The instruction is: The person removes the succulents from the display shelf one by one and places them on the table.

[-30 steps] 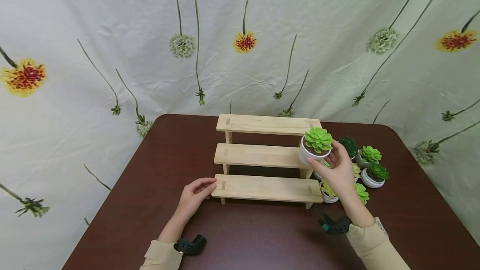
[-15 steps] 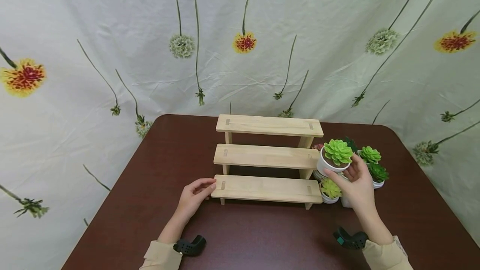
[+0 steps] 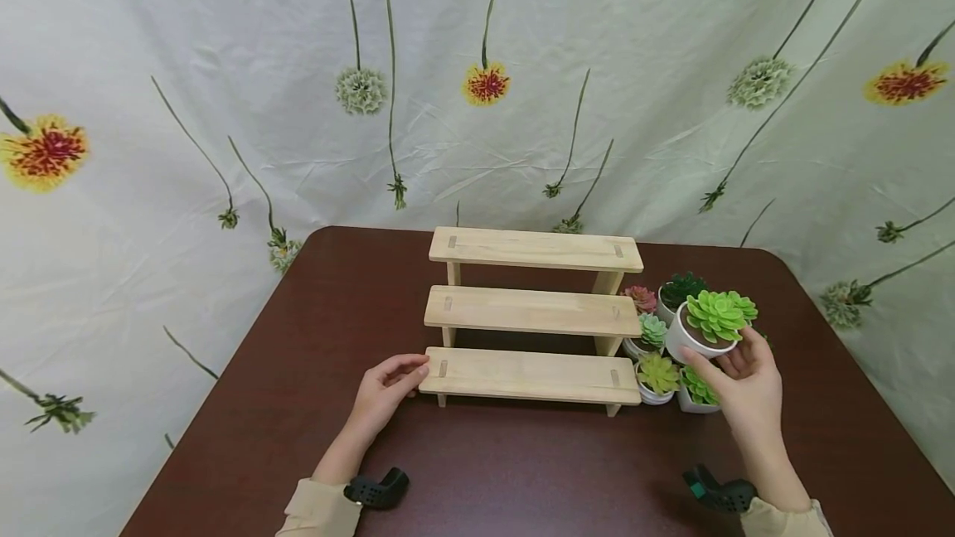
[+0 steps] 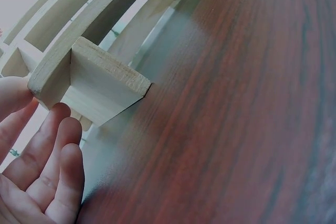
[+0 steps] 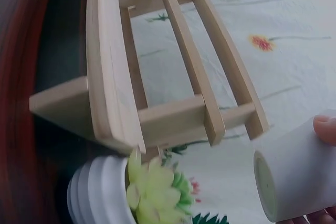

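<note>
In the head view my right hand grips a white pot with a bright-green succulent, held above several other potted succulents. The right wrist view shows the smooth underside of this white pot, with fingertips on its side. My left hand pinches the left end of the lowest step of a three-tier wooden stand. Up close in the left wrist view, the thumb and a finger meet that wooden step at its corner, while the other fingers curl below.
Right of the stand are a yellow-green succulent, a pale green one, a pink one, a dark green one and a low green one. The dark brown table meets a flowered cloth behind.
My right hand has carried the potted succulent rightward and slightly down, away from the stand's right end to over the other pots. The left hand has stayed in place.
</note>
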Demonstrator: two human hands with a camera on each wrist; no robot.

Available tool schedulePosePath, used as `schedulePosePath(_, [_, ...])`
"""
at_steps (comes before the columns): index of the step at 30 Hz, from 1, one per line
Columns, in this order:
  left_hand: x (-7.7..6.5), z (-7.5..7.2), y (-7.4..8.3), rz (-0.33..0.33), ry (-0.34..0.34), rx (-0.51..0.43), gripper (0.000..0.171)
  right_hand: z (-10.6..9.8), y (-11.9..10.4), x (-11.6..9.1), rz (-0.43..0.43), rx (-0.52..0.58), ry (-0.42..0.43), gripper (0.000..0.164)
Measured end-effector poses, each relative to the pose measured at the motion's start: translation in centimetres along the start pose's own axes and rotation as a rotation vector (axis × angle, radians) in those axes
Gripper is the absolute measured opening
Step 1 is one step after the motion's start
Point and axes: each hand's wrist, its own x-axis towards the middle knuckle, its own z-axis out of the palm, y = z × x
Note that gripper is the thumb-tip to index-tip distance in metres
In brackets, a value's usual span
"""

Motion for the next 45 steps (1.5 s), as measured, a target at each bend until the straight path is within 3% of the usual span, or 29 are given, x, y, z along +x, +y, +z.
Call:
schedulePosePath(6, [0.0, 0.0, -0.1, 0.007, -0.001, 0.002, 0.021, -1.4, -0.3, -0.8, 0.085, 0.152, 0.025, 0.081])
schedulePosePath(14, [0.2, 0.0, 0.1, 0.001, 0.001, 0.011, 0.021, -2.7, -0.2, -1.5, 0.197, 0.318, 0.14, 0.084])
schedulePosePath(28, [0.2, 0.0, 0.1, -0.007, 0.003, 0.018, 0.022, -4.2, -0.9, -2.8, 0.337, 0.246, 0.324, 0.084])
schedulePosePath(35, [0.2, 0.0, 0.1, -0.01, 0.005, 0.024, 0.022, -4.5, -2.0, -3.3, 0.346, 0.276, 0.393, 0.081])
schedulePosePath(41, [0.1, 0.1, 0.3, -0.013, 0.0, 0.021, 0.021, -4.6, -1.3, -3.5, 0.38, 0.256, 0.422, 0.082])
schedulePosePath(45, [0.1, 0.1, 0.3, -0.015, -0.002, 0.025, 0.021, -4.4, -2.3, -3.8, 0.4, 0.218, 0.407, 0.082])
